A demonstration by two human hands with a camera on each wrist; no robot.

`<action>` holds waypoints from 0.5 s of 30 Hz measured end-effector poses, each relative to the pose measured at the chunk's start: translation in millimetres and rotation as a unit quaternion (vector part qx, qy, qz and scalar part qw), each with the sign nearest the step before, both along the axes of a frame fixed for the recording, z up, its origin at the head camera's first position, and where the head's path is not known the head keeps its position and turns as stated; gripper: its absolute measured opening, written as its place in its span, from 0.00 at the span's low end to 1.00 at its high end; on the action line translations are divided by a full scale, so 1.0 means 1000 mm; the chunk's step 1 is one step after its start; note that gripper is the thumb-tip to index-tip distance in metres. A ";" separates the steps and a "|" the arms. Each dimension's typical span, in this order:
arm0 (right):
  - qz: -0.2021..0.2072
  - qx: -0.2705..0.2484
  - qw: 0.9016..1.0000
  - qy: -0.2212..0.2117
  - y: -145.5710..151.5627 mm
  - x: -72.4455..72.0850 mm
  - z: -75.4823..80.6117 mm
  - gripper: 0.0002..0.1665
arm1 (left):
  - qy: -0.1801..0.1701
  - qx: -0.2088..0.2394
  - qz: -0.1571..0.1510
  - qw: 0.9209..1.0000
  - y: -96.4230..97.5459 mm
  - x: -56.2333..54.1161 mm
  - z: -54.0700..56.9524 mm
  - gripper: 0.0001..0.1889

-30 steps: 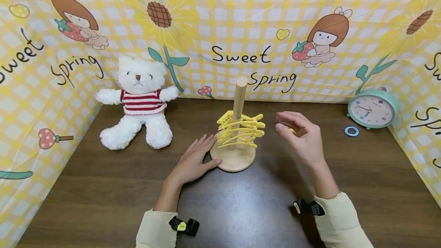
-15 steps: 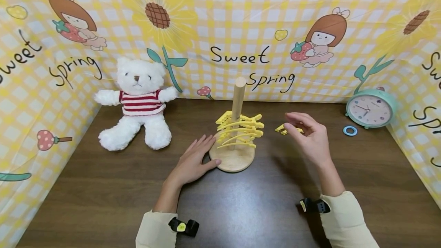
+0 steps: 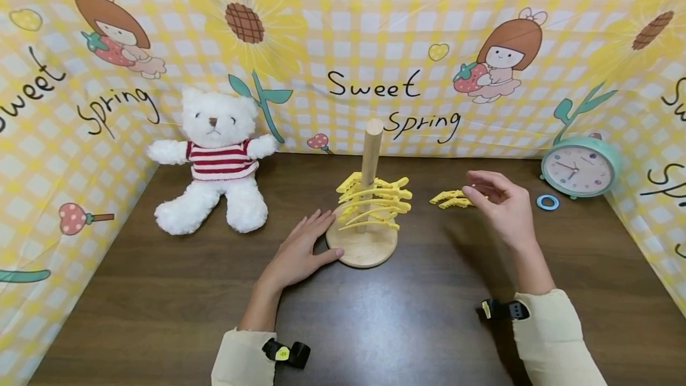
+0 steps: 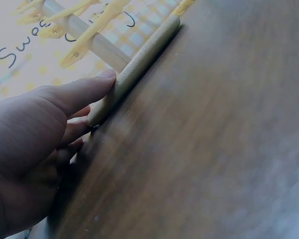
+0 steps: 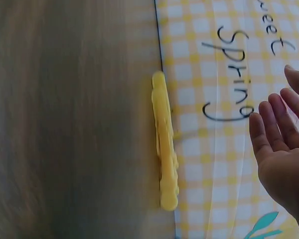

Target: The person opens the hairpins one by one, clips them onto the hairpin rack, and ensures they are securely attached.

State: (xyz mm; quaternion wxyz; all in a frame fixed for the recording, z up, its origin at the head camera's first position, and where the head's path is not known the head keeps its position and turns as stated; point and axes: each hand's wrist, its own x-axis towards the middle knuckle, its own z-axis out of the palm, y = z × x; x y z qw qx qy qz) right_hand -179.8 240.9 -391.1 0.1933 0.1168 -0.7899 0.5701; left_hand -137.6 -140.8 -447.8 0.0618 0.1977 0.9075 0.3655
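A round wooden base (image 3: 364, 255) carries an upright wooden post (image 3: 372, 151), with several yellow plastic pieces (image 3: 375, 198) stacked around its lower half. Against the left edge of the base rests my left hand (image 3: 304, 255), its fingers straight and thumb tip on the rim. In the left wrist view the thumb lies at the rim's top, the other fingers beside it. To the right of the stand a thin, knobbly yellow plastic piece (image 3: 450, 200) lies on the table. Just right of it my right hand (image 3: 506, 213) hovers, fingers loosely bent, holding nothing.
A light blue ring (image 3: 539, 202) lies to the right of my right hand, before a green alarm clock (image 3: 579, 168). A white teddy bear (image 3: 214, 159) in a striped shirt sits at the back left. A yellow checked cloth (image 3: 370, 28) encloses the dark wooden table (image 3: 370, 332).
My right hand has moved rightward, away from the stand, uncovering the yellow piece on the table. My left hand has stayed against the base.
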 end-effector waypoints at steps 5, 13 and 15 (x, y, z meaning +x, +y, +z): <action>-0.012 0.019 1.000 -0.020 0.017 -0.006 -0.001 0.20 | -0.002 0.000 0.002 1.000 0.000 0.002 0.000 0.42; -0.008 0.047 0.995 -0.087 0.042 -0.013 -0.003 0.25 | 0.007 -0.005 -0.002 1.000 0.000 0.001 -0.001 0.42; -0.013 0.052 0.994 -0.096 0.047 -0.015 -0.004 0.25 | 0.007 -0.005 -0.003 1.000 0.000 0.001 -0.002 0.42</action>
